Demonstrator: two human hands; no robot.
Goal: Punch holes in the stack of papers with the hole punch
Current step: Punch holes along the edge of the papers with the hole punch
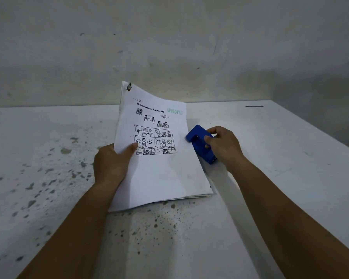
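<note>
A rough, pale wall (169, 41), scuffed and stained, rises behind a white table (290, 178) whose matte top is flecked with dark grey speckles, thickest at left and front. At the table's centre a stack of papers (161, 174) lies with its near edge on the surface and its far end lifted and curling; a small dark clip (129, 86) pins the top-left corner. The left hand (111, 166) pinches the stack's left edge, thumb pressed on the top sheet. The right hand (224, 148) is closed around a blue hole punch (199, 142), smooth and blocky, standing against the stack's right edge. The top sheet carries black cartoon panels in a grid and a green stamp reading "APPROVED"; smaller lettering is illegible.
</note>
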